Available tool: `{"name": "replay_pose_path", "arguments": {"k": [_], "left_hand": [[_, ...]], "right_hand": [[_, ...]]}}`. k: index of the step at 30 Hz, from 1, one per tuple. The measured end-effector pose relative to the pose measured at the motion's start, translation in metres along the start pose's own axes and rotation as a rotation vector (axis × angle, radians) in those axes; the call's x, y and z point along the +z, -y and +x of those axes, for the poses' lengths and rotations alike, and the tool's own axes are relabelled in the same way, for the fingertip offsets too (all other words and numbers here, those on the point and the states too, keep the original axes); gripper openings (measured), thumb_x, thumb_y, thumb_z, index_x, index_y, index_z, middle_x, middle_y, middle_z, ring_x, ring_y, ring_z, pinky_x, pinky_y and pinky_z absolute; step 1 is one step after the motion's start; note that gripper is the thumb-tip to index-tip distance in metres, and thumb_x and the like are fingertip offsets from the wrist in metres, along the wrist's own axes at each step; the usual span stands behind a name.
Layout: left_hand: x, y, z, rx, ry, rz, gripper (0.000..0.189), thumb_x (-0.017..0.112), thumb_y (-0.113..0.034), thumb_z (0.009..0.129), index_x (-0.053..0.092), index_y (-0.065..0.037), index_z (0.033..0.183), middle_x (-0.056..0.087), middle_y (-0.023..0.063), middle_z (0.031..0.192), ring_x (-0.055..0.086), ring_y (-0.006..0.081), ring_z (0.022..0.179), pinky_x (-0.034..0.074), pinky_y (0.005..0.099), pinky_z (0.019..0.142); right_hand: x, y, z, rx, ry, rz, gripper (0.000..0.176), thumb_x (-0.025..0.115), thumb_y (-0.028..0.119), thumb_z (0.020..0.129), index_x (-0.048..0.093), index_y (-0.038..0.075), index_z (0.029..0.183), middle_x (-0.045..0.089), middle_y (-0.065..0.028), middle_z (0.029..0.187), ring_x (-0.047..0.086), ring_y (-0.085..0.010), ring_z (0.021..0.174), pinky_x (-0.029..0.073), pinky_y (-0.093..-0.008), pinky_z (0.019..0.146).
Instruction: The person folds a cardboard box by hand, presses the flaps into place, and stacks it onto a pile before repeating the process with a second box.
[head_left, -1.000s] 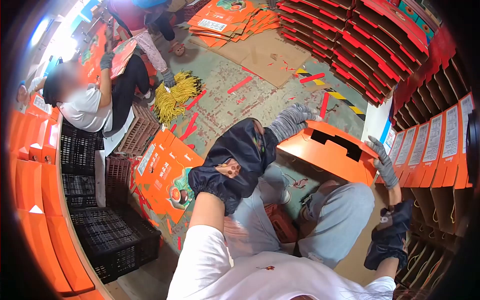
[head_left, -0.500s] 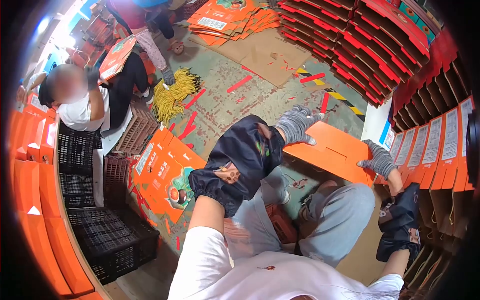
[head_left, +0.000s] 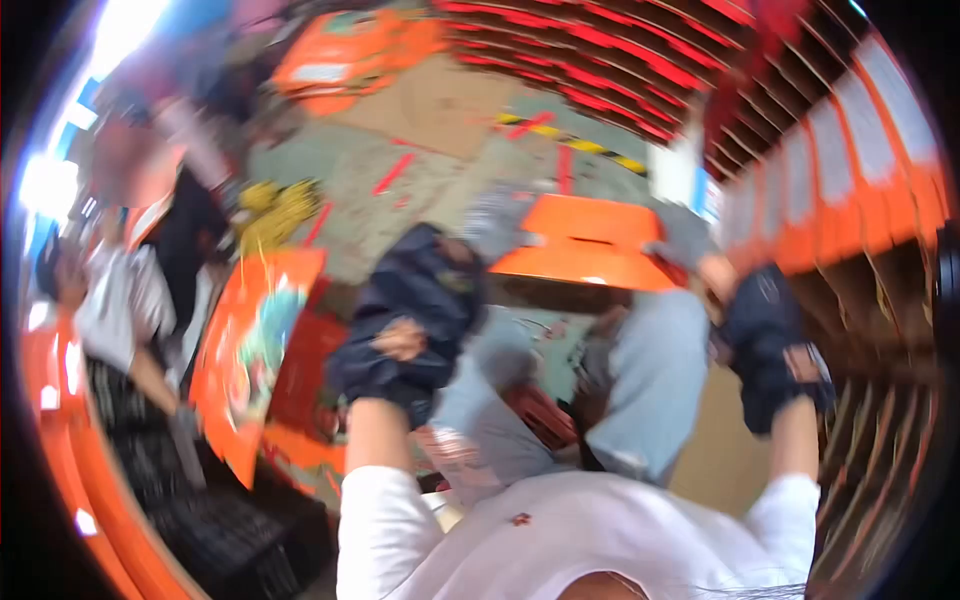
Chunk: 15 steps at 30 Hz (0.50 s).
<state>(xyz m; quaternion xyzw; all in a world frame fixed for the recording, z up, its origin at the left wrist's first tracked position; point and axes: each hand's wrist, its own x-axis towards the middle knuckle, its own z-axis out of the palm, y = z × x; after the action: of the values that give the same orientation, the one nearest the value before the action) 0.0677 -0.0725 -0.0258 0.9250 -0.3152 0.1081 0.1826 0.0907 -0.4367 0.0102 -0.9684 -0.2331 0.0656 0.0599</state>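
The frame is blurred by motion. I hold a flat orange cardboard box [head_left: 585, 245] in front of my knees with both gloved hands. My left hand [head_left: 497, 228], in a grey glove with a dark sleeve cover, grips the box's left edge. My right hand [head_left: 683, 238], gloved the same way, grips its right edge. The box lies roughly level above my legs in light jeans [head_left: 650, 370].
A seated person in a white shirt [head_left: 115, 300] is at the left, next to an upright orange printed carton [head_left: 250, 345]. Stacked red and orange cartons [head_left: 830, 150] fill the right and back. Yellow cords [head_left: 275, 210] and red strips lie on the floor. Black crates [head_left: 215, 540] stand at lower left.
The box has swung from tilted to roughly level and closer to me, both hands still on it. The camera has turned sharply, so the whole scene is blurred and shifted.
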Motion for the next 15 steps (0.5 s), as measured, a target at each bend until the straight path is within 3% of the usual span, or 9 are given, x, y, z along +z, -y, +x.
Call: {"name": "replay_pose_path", "arguments": {"k": [2,4,7,9,11,13,14,15], "left_hand": [[-0.028,-0.025,0.005,-0.078,0.134,-0.104,0.076,0.073,-0.044,0.072,0.047,-0.016,0.138,0.055,0.0183,0.121,0.050,0.0371,0.115,0.040,0.0446,0.098],[-0.032,-0.037,0.008,-0.152,0.177,-0.022,0.078,0.077,-0.040,0.069,0.047,-0.016,0.138,0.055,0.0179,0.121,0.050,0.0361,0.114,0.041,0.0433,0.098],[-0.045,-0.044,0.008,-0.284,0.260,0.063,0.081,0.080,-0.033,0.067,0.046,-0.016,0.138,0.054,0.0176,0.122,0.051,0.0349,0.113,0.042,0.0418,0.098],[-0.043,-0.050,0.016,-0.324,0.272,0.120,0.081,0.082,-0.029,0.066,0.046,-0.016,0.138,0.053,0.0174,0.122,0.051,0.0339,0.114,0.042,0.0410,0.097],[-0.035,-0.032,0.017,-0.220,0.248,0.062,0.081,0.076,-0.043,0.070,0.045,-0.015,0.139,0.052,0.0193,0.125,0.048,0.0359,0.117,0.039,0.0424,0.100],[-0.016,-0.007,0.006,-0.122,0.272,0.014,0.089,0.074,-0.053,0.069,0.040,-0.015,0.142,0.050,0.0199,0.129,0.046,0.0371,0.120,0.036,0.0437,0.104],[-0.044,-0.043,0.007,-0.230,0.476,0.140,0.112,0.072,-0.069,0.059,0.029,-0.016,0.148,0.041,0.0184,0.139,0.039,0.0389,0.128,0.028,0.0532,0.107],[-0.053,-0.065,0.003,-0.234,0.480,0.197,0.118,0.072,-0.070,0.055,0.026,-0.017,0.149,0.037,0.0180,0.142,0.037,0.0391,0.129,0.026,0.0562,0.107]], "right_hand": [[-0.012,-0.006,-0.002,-0.041,0.086,0.221,0.061,0.073,0.043,0.072,0.057,0.006,0.118,0.061,-0.0209,0.112,0.057,-0.0377,0.108,0.046,-0.0454,0.090],[-0.008,-0.002,-0.008,-0.105,0.023,0.019,0.065,0.073,0.044,0.072,0.055,0.007,0.122,0.063,-0.0194,0.110,0.058,-0.0357,0.108,0.047,-0.0444,0.090],[-0.040,0.037,-0.004,0.116,0.207,-0.070,0.068,0.073,0.045,0.072,0.053,0.007,0.126,0.064,-0.0177,0.109,0.059,-0.0341,0.107,0.047,-0.0436,0.090],[-0.025,0.030,-0.008,0.087,0.144,-0.093,0.069,0.071,0.050,0.073,0.053,0.007,0.124,0.064,-0.0176,0.110,0.060,-0.0352,0.106,0.048,-0.0442,0.089],[-0.026,0.017,-0.006,0.036,0.157,-0.045,0.069,0.067,0.055,0.076,0.054,0.007,0.124,0.064,-0.0183,0.111,0.060,-0.0364,0.106,0.048,-0.0446,0.088],[-0.023,0.006,-0.001,0.023,0.255,0.025,0.068,0.053,0.063,0.084,0.055,0.006,0.121,0.063,-0.0200,0.112,0.060,-0.0382,0.104,0.047,-0.0454,0.087],[-0.023,0.005,0.002,0.017,0.280,0.061,0.068,0.049,0.063,0.086,0.056,0.005,0.120,0.063,-0.0205,0.112,0.060,-0.0385,0.104,0.047,-0.0455,0.087],[-0.023,0.003,0.003,0.012,0.310,0.102,0.068,0.046,0.064,0.087,0.056,0.005,0.120,0.063,-0.0210,0.112,0.059,-0.0389,0.104,0.046,-0.0457,0.087]]}}
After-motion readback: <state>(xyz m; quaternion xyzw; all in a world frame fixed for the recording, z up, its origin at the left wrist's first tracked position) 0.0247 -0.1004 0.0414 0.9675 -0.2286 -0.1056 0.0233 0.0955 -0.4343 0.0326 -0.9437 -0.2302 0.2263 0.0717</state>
